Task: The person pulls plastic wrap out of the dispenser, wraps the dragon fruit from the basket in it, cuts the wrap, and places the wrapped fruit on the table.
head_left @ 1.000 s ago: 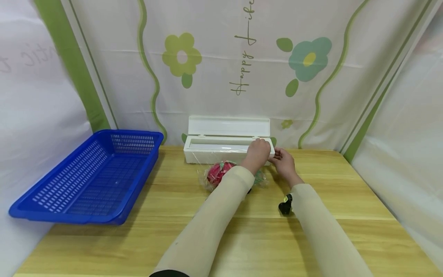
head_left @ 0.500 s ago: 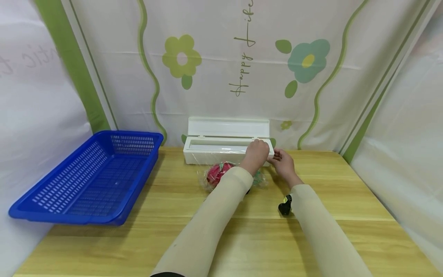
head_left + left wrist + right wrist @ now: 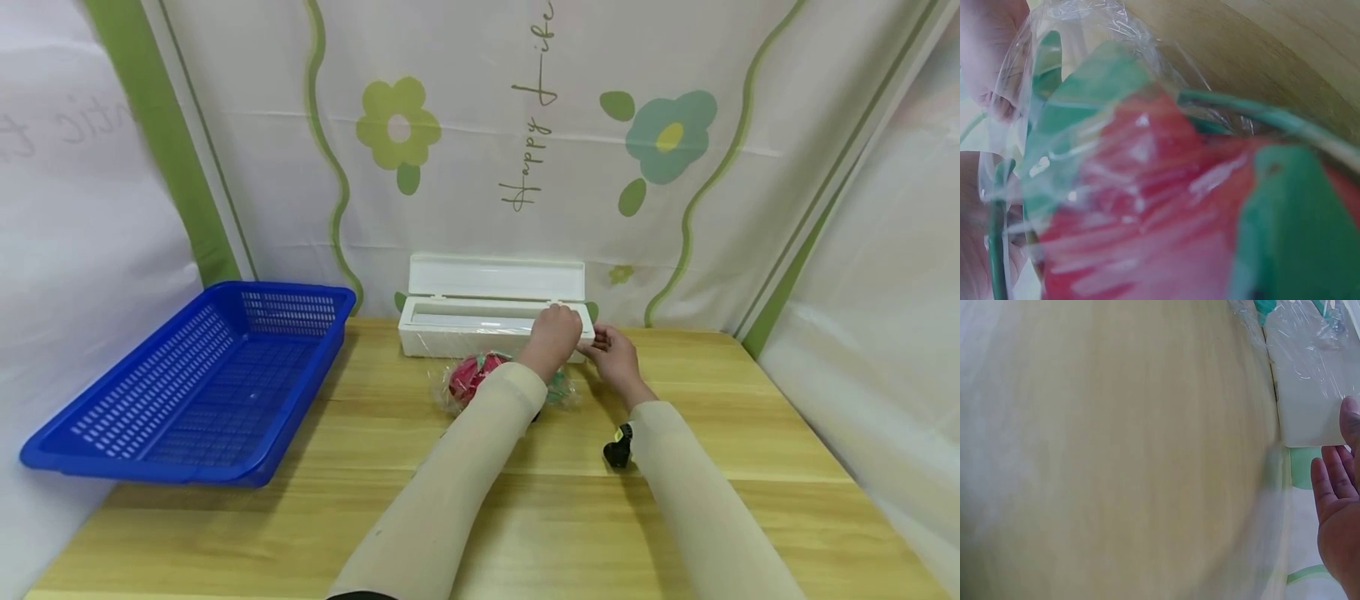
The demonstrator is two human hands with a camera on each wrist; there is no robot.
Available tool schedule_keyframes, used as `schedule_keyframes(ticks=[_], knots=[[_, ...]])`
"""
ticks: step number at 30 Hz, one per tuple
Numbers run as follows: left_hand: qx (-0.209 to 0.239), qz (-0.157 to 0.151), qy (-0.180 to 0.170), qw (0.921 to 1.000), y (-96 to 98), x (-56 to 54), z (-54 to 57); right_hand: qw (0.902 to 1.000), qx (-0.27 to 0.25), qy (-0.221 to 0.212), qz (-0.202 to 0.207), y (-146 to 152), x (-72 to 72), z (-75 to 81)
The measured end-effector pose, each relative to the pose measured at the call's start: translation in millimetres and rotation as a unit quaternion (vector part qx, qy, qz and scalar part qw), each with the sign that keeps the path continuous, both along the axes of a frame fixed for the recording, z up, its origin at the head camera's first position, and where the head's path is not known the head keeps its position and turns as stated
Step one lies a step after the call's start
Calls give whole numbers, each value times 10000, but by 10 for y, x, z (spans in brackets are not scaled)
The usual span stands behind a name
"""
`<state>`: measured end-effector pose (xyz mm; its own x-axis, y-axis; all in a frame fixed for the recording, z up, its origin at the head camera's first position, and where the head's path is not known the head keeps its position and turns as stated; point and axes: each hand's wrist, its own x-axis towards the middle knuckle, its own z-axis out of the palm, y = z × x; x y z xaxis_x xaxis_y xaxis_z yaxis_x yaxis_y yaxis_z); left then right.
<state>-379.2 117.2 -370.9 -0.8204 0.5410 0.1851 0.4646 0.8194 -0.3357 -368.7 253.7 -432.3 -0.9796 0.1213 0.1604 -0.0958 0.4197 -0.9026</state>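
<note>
A white cling film dispenser (image 3: 450, 342) stands at the back of the table with its lid up. Clear cling film (image 3: 1310, 356) hangs over its front and covers a dragon fruit (image 3: 467, 379), red with green scales (image 3: 1285, 219). My left hand (image 3: 553, 337) has its fingers curled at the dispenser's front rim, near the right end; what lies under the fingertips is hidden. My right hand (image 3: 617, 358) holds the right end, thumb on the front and fingers at the side. The left forearm hides part of the fruit.
A blue plastic basket (image 3: 273, 433) with slotted walls stands on the left of the wooden table (image 3: 360, 517). Printed white curtains (image 3: 465, 167) enclose the back and sides. A small black wrist camera (image 3: 617, 446) sits by the right cuff.
My left hand has shifted slightly leftward along the dispenser's front rim. My right hand keeps its hold on the right end. The fruit and the basket have not moved.
</note>
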Motion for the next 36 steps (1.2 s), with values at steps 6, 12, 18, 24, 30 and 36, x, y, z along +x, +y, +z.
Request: schedule_keyframes(ticks=[6, 12, 18, 24, 30, 36], knots=[[-153, 30, 74, 9999, -36, 15, 28, 10000, 38, 0, 82, -9, -14, 9], [-149, 18, 102, 9998, -64, -3, 39, 10000, 7, -20, 54, -4, 0, 41], [-186, 84, -169, 9996, -105, -5, 80, 9999, -97, -55, 68, 12, -5, 29], [-300, 77, -194, 9993, -165, 1, 110, 9999, -49, -90, 43, 43, -6, -5], [-194, 40, -189, 9996, -202, -17, 106, 9997, -207, -33, 86, 39, -10, -37], [-267, 56, -344, 9990, -270, -24, 155, 9999, -134, 0, 82, 43, -21, -43]])
